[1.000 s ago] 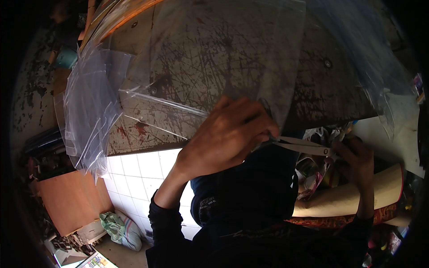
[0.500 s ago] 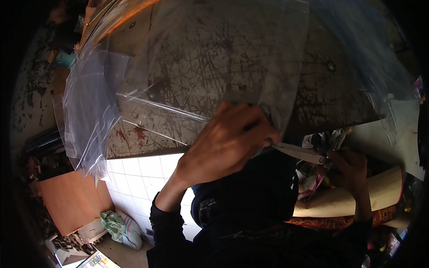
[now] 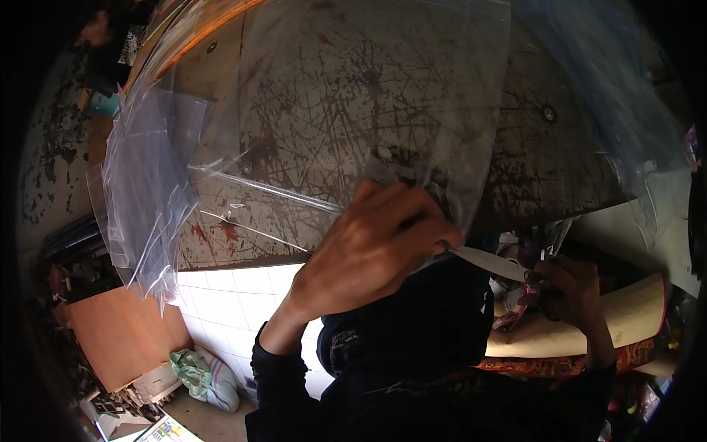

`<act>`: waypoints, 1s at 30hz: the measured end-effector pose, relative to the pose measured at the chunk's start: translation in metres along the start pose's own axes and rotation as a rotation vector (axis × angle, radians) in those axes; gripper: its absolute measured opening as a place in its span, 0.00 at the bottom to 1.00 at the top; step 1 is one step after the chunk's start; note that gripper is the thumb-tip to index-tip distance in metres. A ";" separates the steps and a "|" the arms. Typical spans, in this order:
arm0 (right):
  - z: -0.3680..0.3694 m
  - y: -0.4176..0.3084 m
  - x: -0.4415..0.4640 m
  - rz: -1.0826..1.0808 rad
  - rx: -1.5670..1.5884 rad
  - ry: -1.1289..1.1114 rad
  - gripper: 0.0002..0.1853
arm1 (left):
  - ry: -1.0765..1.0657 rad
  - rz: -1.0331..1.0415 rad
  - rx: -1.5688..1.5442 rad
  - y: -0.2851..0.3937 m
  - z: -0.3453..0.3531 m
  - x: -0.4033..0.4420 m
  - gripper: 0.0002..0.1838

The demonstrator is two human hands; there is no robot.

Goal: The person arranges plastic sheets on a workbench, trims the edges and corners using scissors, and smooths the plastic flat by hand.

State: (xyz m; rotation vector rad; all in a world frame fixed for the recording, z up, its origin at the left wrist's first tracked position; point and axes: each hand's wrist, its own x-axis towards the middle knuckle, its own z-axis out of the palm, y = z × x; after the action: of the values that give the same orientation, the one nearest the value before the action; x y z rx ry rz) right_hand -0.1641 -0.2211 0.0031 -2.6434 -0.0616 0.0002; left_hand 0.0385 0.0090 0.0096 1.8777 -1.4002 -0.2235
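Gripping scissors at four o'clock, my right hand has brought their blades closer together, while my left hand pinches plastic reaching toward one o'clock, so one snip seems made.

Between the right edge of the clear sheet and the bluish plastic, a strip of the scratched surface leaves a hand room to slide through. Directly between the left hand and right hand, the scissors bar the way, with the person's dark clothing close below. Left of the left hand, thin clear strips cross the surface toward the heaped plastic sheets, which block that side. Beside the left forearm, a gap opens over white tiles.
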 end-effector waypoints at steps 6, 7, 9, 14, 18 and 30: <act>-0.007 -0.003 0.005 -0.004 0.001 -0.029 0.20 | -0.005 -0.007 -0.003 -0.001 0.000 0.000 0.07; -0.007 -0.001 0.003 0.002 0.013 -0.060 0.21 | -0.006 -0.006 -0.003 -0.001 0.000 0.000 0.08; -0.007 0.001 0.002 0.008 0.023 -0.091 0.23 | -0.005 -0.002 -0.003 -0.001 -0.001 0.000 0.08; -0.012 -0.002 0.012 0.067 0.174 -0.177 0.17 | -0.013 0.007 0.003 -0.002 -0.001 -0.001 0.08; -0.013 -0.007 0.012 0.263 0.377 -0.204 0.13 | -0.018 0.010 -0.005 -0.002 -0.002 0.000 0.10; -0.012 -0.010 0.009 0.147 0.236 -0.086 0.12 | 0.003 0.020 0.167 0.011 -0.010 -0.005 0.16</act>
State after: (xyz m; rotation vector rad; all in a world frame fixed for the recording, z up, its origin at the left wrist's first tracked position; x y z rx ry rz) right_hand -0.1549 -0.2180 0.0185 -2.4048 0.0986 0.1608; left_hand 0.0338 0.0169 0.0226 1.9974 -1.4735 -0.0962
